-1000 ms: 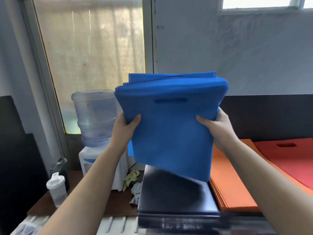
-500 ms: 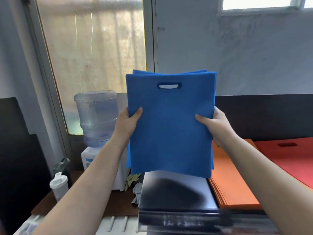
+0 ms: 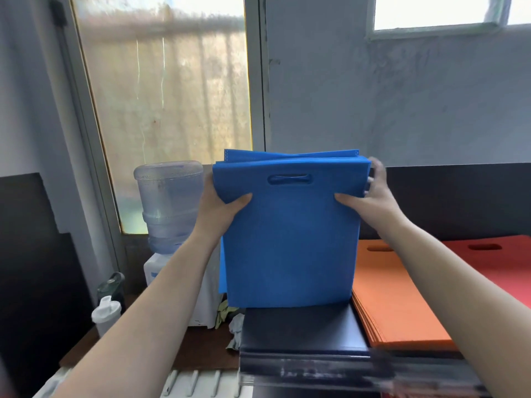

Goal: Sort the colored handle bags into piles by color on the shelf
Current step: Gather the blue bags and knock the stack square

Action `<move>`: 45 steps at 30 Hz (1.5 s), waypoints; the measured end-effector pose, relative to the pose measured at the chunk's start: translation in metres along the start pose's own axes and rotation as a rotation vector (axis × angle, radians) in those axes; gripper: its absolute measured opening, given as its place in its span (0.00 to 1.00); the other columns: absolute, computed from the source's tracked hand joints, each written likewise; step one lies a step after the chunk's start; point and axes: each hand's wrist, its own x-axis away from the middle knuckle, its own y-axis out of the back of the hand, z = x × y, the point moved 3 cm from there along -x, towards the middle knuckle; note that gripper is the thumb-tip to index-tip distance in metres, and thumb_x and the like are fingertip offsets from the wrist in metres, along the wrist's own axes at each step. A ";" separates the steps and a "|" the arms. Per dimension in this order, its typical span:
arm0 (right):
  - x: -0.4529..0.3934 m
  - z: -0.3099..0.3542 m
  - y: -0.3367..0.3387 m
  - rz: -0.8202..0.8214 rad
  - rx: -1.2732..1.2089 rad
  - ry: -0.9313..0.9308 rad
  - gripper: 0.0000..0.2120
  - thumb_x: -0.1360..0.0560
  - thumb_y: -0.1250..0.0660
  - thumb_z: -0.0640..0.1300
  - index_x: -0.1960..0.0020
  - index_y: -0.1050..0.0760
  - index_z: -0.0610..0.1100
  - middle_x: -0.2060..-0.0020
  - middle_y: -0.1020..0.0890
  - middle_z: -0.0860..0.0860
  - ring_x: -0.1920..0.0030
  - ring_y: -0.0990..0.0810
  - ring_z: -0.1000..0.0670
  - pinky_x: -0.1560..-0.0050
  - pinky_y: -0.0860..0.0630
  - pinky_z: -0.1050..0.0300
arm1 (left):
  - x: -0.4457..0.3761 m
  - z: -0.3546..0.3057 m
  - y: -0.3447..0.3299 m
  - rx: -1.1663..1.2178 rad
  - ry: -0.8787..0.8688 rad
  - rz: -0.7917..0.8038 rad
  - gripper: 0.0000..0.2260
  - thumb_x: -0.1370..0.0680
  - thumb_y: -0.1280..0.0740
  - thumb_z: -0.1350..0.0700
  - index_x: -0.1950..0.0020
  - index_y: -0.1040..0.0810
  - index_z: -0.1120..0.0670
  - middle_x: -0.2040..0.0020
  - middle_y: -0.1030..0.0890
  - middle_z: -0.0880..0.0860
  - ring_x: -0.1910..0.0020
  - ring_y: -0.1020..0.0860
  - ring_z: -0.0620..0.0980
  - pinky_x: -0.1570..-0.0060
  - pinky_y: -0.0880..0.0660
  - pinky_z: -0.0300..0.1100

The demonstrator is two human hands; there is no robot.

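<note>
A stack of blue handle bags point(image 3: 290, 239) stands upright with its bottom edge on the dark shelf top point(image 3: 301, 328). My left hand point(image 3: 221, 211) grips the stack's left edge, thumb across the front. My right hand point(image 3: 370, 199) holds the right edge, thumb on the front and fingers behind the top corner. To the right lies a flat pile of orange bags point(image 3: 393, 297). Beyond it a pile of red bags point(image 3: 500, 262) lies flat.
A water dispenser point(image 3: 172, 225) with a clear bottle stands left of the shelf. A white bottle point(image 3: 105, 314) and a dark bottle point(image 3: 113, 285) sit on the low brown table point(image 3: 201, 351), with crumpled cloths point(image 3: 230, 320). A wall and window rise behind.
The blue stack has come down until its bottom edge meets the shelf top. Both hands have slid up toward the stack's upper corners.
</note>
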 end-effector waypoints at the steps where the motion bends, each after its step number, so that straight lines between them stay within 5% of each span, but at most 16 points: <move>1: -0.001 0.007 0.002 -0.011 0.073 0.065 0.44 0.31 0.26 0.38 0.26 0.50 0.57 0.48 0.24 0.58 0.49 0.22 0.55 0.49 0.25 0.56 | -0.002 -0.008 0.002 -0.052 -0.076 -0.004 0.37 0.31 0.24 0.63 0.29 0.40 0.47 0.43 0.27 0.40 0.50 0.26 0.31 0.56 0.29 0.22; 4: -0.005 0.028 0.005 -0.030 0.386 0.276 0.44 0.34 0.23 0.39 0.26 0.44 0.57 0.39 0.29 0.53 0.43 0.28 0.53 0.43 0.33 0.61 | -0.009 -0.035 0.007 -0.325 -0.342 0.002 0.50 0.35 0.22 0.63 0.24 0.50 0.46 0.31 0.37 0.49 0.36 0.35 0.39 0.43 0.39 0.20; 7: -0.005 0.040 0.005 0.024 0.598 0.404 0.35 0.34 0.23 0.40 0.30 0.32 0.49 0.36 0.30 0.48 0.37 0.31 0.50 0.41 0.40 0.68 | -0.013 -0.051 0.007 -0.558 -0.457 0.070 0.41 0.35 0.21 0.60 0.27 0.37 0.50 0.27 0.40 0.52 0.33 0.39 0.40 0.43 0.42 0.19; 11: -0.004 0.046 0.006 0.031 0.681 0.395 0.31 0.33 0.23 0.42 0.33 0.29 0.47 0.38 0.28 0.48 0.39 0.29 0.48 0.43 0.38 0.65 | -0.015 -0.053 0.009 -0.654 -0.414 0.057 0.31 0.36 0.21 0.58 0.35 0.26 0.57 0.35 0.30 0.56 0.38 0.31 0.49 0.46 0.41 0.25; 19: 0.001 0.048 0.004 -0.058 0.701 0.349 0.27 0.34 0.23 0.45 0.38 0.28 0.44 0.47 0.29 0.51 0.50 0.31 0.53 0.50 0.37 0.65 | -0.017 -0.051 0.010 -0.632 -0.301 -0.011 0.18 0.37 0.20 0.55 0.52 0.23 0.57 0.52 0.22 0.53 0.54 0.27 0.50 0.58 0.35 0.37; 24: 0.004 0.036 0.002 -0.103 0.437 0.175 0.35 0.33 0.23 0.45 0.31 0.35 0.49 0.47 0.28 0.54 0.48 0.29 0.53 0.48 0.33 0.63 | -0.017 -0.036 0.015 -0.366 -0.124 -0.051 0.27 0.36 0.20 0.54 0.40 0.26 0.54 0.50 0.24 0.47 0.52 0.26 0.46 0.61 0.34 0.24; 28: 0.023 -0.002 -0.010 0.021 -0.133 -0.087 0.28 0.32 0.24 0.37 0.36 0.31 0.46 0.45 0.19 0.50 0.45 0.19 0.49 0.47 0.22 0.53 | 0.003 0.006 0.007 0.102 0.235 0.094 0.13 0.31 0.24 0.54 0.49 0.22 0.48 0.49 0.17 0.47 0.56 0.18 0.42 0.61 0.24 0.35; 36: 0.020 0.001 -0.015 -0.025 -0.242 0.004 0.14 0.31 0.26 0.35 0.50 0.21 0.48 0.54 0.15 0.52 0.53 0.16 0.50 0.55 0.18 0.55 | 0.002 -0.007 -0.011 0.216 0.107 0.013 0.04 0.25 0.29 0.58 0.55 0.20 0.49 0.63 0.16 0.40 0.64 0.18 0.38 0.68 0.24 0.32; 45: 0.048 -0.052 -0.021 0.030 -0.256 -0.176 0.18 0.33 0.26 0.31 0.48 0.22 0.45 0.52 0.15 0.49 0.55 0.15 0.50 0.60 0.20 0.59 | 0.035 0.061 -0.010 0.197 0.347 0.075 0.10 0.26 0.28 0.59 0.47 0.22 0.52 0.48 0.18 0.50 0.52 0.19 0.48 0.55 0.23 0.41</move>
